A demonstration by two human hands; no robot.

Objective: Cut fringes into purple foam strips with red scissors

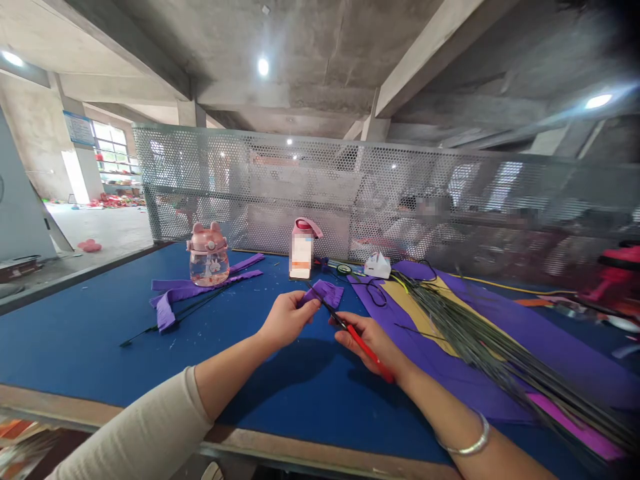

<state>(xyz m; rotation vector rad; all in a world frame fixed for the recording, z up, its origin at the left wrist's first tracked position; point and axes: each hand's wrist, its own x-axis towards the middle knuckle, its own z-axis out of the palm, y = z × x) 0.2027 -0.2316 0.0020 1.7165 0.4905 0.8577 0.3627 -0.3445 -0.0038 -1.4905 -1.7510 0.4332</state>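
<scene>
My left hand [290,317] pinches a small folded purple piece [327,293], cloth or crepe paper, above the middle of the table. In my right hand [370,343] are pliers or cutters with red handles [369,352], their dark jaws pointing to the upper left at the purple piece. Whether the jaws are closed on it I cannot tell. To the left lie purple strips [167,303] with dark thin stems [195,305]. On the right, a bundle of dark green wire stems [465,327] rests across purple sheets [480,307] and a tan sheet [415,310].
On the blue table [90,347] stand a pink bear-eared bottle [209,257] and a lit phone [301,257] before a pink-lidded bottle [306,225]. Tape [344,269] and a white tissue pack [378,265] lie near the perforated metal screen [240,180]. Blurred people sit beyond it.
</scene>
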